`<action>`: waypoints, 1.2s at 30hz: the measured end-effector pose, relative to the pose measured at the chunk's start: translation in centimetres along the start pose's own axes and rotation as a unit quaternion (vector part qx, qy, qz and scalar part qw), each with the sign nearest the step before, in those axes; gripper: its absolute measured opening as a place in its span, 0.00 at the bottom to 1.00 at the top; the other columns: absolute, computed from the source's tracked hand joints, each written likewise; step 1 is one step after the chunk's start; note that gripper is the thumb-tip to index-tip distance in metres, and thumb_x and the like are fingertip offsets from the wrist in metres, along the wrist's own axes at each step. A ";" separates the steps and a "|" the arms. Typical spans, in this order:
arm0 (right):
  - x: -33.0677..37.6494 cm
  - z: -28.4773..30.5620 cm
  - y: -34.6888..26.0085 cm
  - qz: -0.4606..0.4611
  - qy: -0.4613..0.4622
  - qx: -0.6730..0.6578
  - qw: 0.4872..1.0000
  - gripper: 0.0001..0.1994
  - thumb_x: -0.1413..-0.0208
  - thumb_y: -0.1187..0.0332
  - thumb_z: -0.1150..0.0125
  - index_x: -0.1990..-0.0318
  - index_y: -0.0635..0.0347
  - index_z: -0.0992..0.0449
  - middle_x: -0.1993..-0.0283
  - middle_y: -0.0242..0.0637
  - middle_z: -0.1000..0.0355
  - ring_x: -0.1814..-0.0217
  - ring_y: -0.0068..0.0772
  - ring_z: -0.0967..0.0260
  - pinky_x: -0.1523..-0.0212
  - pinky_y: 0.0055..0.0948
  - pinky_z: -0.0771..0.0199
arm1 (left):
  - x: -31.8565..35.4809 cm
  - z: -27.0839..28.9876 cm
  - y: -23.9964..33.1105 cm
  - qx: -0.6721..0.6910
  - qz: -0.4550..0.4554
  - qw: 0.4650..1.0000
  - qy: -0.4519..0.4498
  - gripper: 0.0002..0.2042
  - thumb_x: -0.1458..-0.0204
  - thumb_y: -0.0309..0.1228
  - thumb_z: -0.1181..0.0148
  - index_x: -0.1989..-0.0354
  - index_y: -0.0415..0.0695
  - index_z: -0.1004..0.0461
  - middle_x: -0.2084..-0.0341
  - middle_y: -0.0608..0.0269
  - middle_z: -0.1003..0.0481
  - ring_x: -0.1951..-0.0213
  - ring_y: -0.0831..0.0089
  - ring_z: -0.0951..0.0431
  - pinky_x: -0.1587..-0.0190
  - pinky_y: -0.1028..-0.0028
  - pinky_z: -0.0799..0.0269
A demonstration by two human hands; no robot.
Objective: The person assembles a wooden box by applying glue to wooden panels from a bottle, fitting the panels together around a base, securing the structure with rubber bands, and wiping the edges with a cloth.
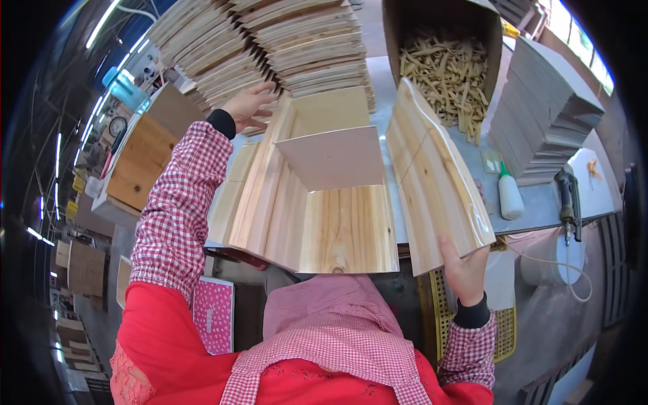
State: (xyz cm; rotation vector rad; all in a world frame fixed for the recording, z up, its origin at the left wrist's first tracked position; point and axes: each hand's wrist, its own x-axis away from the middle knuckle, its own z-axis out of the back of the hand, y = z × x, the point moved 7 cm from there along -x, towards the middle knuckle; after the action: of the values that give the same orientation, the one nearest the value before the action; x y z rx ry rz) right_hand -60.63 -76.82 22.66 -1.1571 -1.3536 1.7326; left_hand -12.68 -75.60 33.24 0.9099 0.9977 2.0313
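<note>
In front of me on the table lies a wooden box frame (344,226) with a pale grey divider panel (332,158) standing across its inside. My right hand (467,268) grips the near end of a wooden panel (439,182), thumb on top, fingers out of sight behind it. That panel stands tilted to the right of the box, apart from it. My left hand (251,108) is beside the box's far left corner, fingers spread and holding nothing. Close beyond it rise stacked wooden boards (300,47).
A large container (442,13) of wooden strips (445,74) stands at the back. To the right are stacked grey sheets (543,108), a white glue bottle with a green tip (510,196) and a power driver (568,202). A yellow crate (506,334) sits below the table edge.
</note>
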 end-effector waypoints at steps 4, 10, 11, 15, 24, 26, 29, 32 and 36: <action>-1.6 -1.2 -0.9 0.014 -0.009 0.026 1.000 0.20 0.47 0.75 0.39 0.47 0.75 0.32 0.60 0.44 0.23 0.60 0.30 0.24 0.59 0.27 0.25 | -2.8 -1.1 -0.5 -0.021 0.024 0.999 -0.033 0.28 0.39 0.34 0.47 0.30 0.55 0.46 0.36 0.59 0.39 0.47 0.59 0.28 0.49 0.60 0.26; -2.7 -4.4 -1.6 0.001 -0.107 0.030 0.994 0.25 0.48 0.77 0.41 0.42 0.74 0.35 0.62 0.46 0.23 0.61 0.33 0.22 0.61 0.27 0.25 | -5.1 -1.5 -0.4 -0.085 0.032 0.995 -0.037 0.22 0.39 0.33 0.46 0.35 0.52 0.34 0.44 0.60 0.30 0.56 0.66 0.23 0.55 0.62 0.22; -2.6 -4.7 -1.8 -0.029 -0.119 0.022 0.992 0.26 0.49 0.77 0.41 0.40 0.73 0.36 0.61 0.47 0.23 0.60 0.34 0.22 0.60 0.28 0.24 | -5.6 -1.5 -0.6 -0.094 0.037 0.994 -0.034 0.20 0.40 0.33 0.46 0.39 0.51 0.31 0.47 0.60 0.28 0.57 0.67 0.22 0.56 0.62 0.22; -2.0 -4.8 -2.1 -0.020 -0.138 0.046 0.989 0.29 0.50 0.78 0.42 0.37 0.72 0.38 0.57 0.50 0.24 0.56 0.37 0.22 0.55 0.30 0.25 | -6.8 -1.3 -1.0 -0.108 0.040 0.993 -0.021 0.14 0.40 0.32 0.44 0.46 0.51 0.23 0.57 0.62 0.22 0.62 0.69 0.21 0.60 0.63 0.20; -1.4 -5.3 -2.8 0.012 -0.176 0.076 0.981 0.33 0.52 0.78 0.42 0.35 0.71 0.41 0.55 0.52 0.25 0.54 0.43 0.22 0.54 0.32 0.25 | -8.3 -0.6 -1.7 -0.139 0.016 0.990 0.021 0.10 0.47 0.31 0.37 0.56 0.50 0.18 0.67 0.64 0.20 0.69 0.69 0.20 0.68 0.62 0.19; -1.3 -5.9 -3.3 0.038 -0.176 0.089 0.980 0.34 0.53 0.78 0.42 0.35 0.71 0.42 0.56 0.52 0.25 0.56 0.44 0.22 0.55 0.32 0.25 | -8.6 -0.4 -1.7 -0.148 0.008 0.988 0.032 0.10 0.48 0.32 0.36 0.57 0.49 0.17 0.68 0.65 0.20 0.70 0.69 0.20 0.69 0.63 0.19; -1.1 -6.9 -4.4 0.088 -0.176 0.118 0.973 0.35 0.53 0.79 0.42 0.34 0.70 0.43 0.57 0.53 0.26 0.58 0.47 0.22 0.57 0.32 0.24 | -8.9 -0.8 -1.4 -0.199 -0.005 0.979 0.046 0.08 0.50 0.34 0.34 0.61 0.50 0.16 0.73 0.66 0.21 0.75 0.70 0.22 0.75 0.63 0.21; -1.1 -7.4 -4.0 0.070 -0.183 0.109 0.975 0.37 0.55 0.79 0.41 0.33 0.70 0.45 0.59 0.53 0.26 0.62 0.48 0.22 0.61 0.33 0.23 | -9.2 -0.8 -1.5 -0.206 -0.013 0.977 0.052 0.08 0.51 0.34 0.33 0.62 0.51 0.16 0.74 0.66 0.21 0.76 0.70 0.23 0.77 0.64 0.22; -1.3 -7.8 -4.5 0.084 -0.187 0.134 0.969 0.37 0.54 0.79 0.40 0.33 0.70 0.45 0.59 0.51 0.26 0.63 0.46 0.22 0.61 0.33 0.23 | -9.4 -1.0 -1.5 -0.219 -0.030 0.974 0.056 0.08 0.51 0.34 0.33 0.62 0.51 0.16 0.75 0.66 0.21 0.78 0.70 0.23 0.79 0.64 0.23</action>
State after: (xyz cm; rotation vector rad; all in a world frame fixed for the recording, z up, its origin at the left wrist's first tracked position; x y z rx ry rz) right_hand -53.13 -73.73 26.72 -0.8412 -1.2017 2.2646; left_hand -8.23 -82.81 28.89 0.5293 0.5838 2.1484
